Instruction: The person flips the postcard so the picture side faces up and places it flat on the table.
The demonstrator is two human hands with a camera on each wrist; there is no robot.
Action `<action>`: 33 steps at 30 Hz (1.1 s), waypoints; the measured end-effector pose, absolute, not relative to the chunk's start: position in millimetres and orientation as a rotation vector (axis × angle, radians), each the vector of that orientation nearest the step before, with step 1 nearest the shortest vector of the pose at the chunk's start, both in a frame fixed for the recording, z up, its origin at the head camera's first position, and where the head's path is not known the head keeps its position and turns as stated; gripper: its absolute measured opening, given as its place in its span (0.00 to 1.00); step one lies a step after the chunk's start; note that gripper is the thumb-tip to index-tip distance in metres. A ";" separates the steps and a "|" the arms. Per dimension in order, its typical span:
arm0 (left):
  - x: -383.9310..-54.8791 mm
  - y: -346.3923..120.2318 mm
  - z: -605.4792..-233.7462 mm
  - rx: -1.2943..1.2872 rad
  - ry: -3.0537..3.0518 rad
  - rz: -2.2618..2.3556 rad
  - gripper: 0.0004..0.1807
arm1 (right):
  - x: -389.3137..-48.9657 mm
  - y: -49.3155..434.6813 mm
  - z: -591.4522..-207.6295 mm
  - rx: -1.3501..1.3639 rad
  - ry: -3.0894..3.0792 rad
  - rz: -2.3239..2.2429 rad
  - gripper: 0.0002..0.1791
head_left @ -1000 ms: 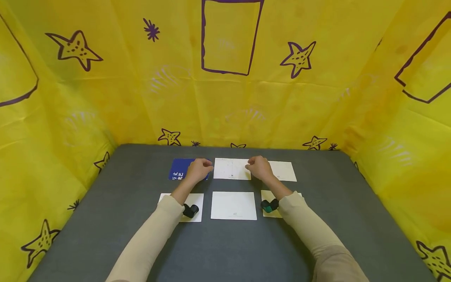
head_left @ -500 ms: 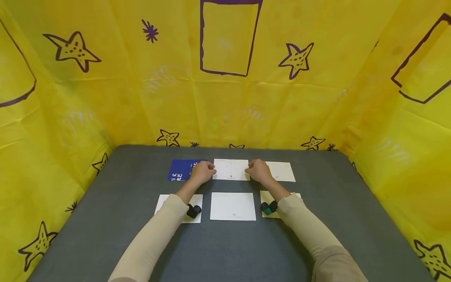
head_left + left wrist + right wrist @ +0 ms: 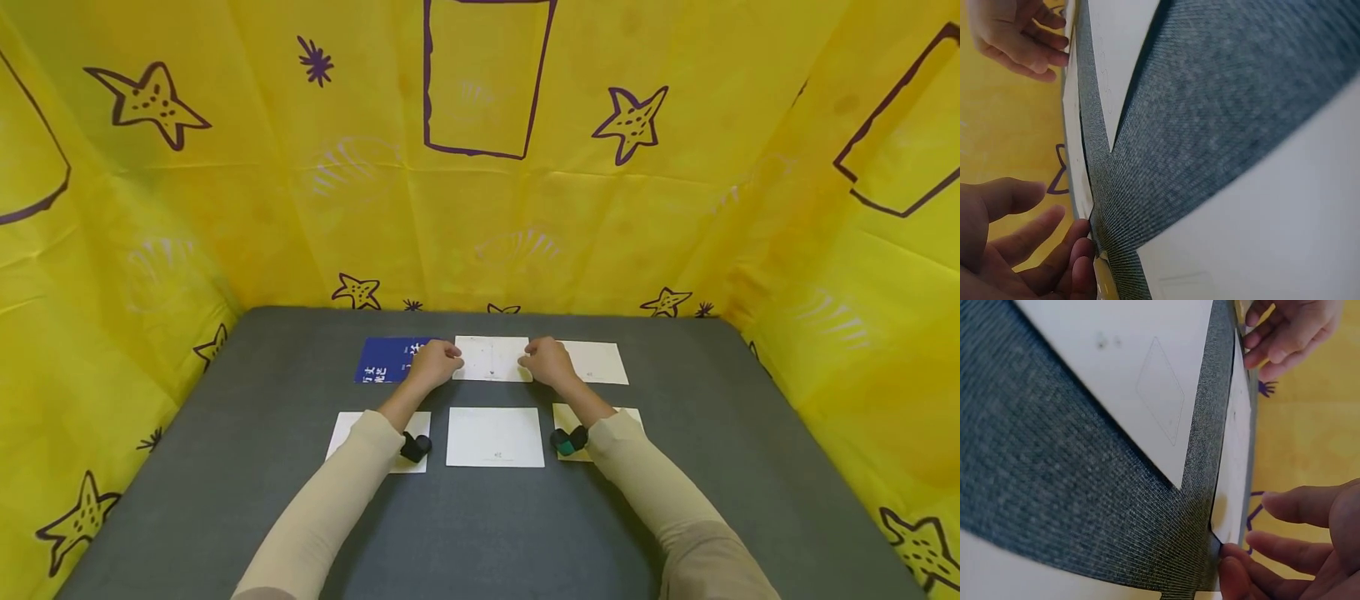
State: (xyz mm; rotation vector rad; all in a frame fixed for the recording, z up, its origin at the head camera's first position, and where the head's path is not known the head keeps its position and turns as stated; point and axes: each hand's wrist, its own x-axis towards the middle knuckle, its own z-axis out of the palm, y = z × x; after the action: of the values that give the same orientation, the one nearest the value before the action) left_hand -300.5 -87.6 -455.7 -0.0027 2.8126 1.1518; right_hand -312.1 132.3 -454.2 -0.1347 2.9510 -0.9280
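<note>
At the back of the table a white postcard [image 3: 491, 358] with small print near its lower edge lies between my two hands. My left hand [image 3: 437, 363] is at its left edge. In the left wrist view the lower fingertips [image 3: 1082, 250] meet the card's edge, with thumb and index finger spread apart. My right hand [image 3: 550, 364] is at the opposite edge, its fingers likewise loosely bent and the lower fingertips [image 3: 1230, 565] right at the card's corner. Left of it lies a blue card [image 3: 381, 358] with white characters, partly behind the left hand. A cream card [image 3: 600, 362] lies to the right.
A front row holds a white card [image 3: 495, 437] in the middle, another white card [image 3: 422, 422] under the left forearm and a cream card [image 3: 567, 417] under the right. Yellow cloth [image 3: 480, 208] with drawn starfish walls the dark grey table [image 3: 480, 533] at back and sides.
My left hand has moved a little right, from over the blue card to the middle postcard's left edge. The right hand stays at the other edge. The cards keep their layout.
</note>
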 end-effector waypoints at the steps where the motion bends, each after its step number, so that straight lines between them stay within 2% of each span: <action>1: -300.4 -87.7 -455.8 -0.010 2.808 1.153 0.14 | -312.8 132.6 -454.6 -0.126 2.943 -0.938 0.17; 9: -301.2 -89.1 -455.9 -0.046 2.793 1.157 0.14 | -320.6 138.1 -459.9 -0.082 2.889 -1.045 0.13; 17: -300.0 -92.2 -458.3 -0.043 2.807 1.225 0.15 | -322.7 144.1 -463.2 -0.053 2.780 -1.178 0.17; 27: -297.8 -94.0 -457.2 -0.085 2.768 1.376 0.18 | -318.9 150.6 -458.0 -0.082 2.683 -1.300 0.15; 33: -298.3 -96.6 -456.8 -0.065 2.755 1.430 0.16 | -317.9 155.7 -454.8 -0.147 2.693 -1.345 0.14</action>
State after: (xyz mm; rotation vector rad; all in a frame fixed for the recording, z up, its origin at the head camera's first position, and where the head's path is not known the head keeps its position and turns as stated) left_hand -298.3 -96.6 -456.8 -0.0649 2.7548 1.4304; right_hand -317.9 155.7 -454.8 -0.1465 2.6928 -1.3449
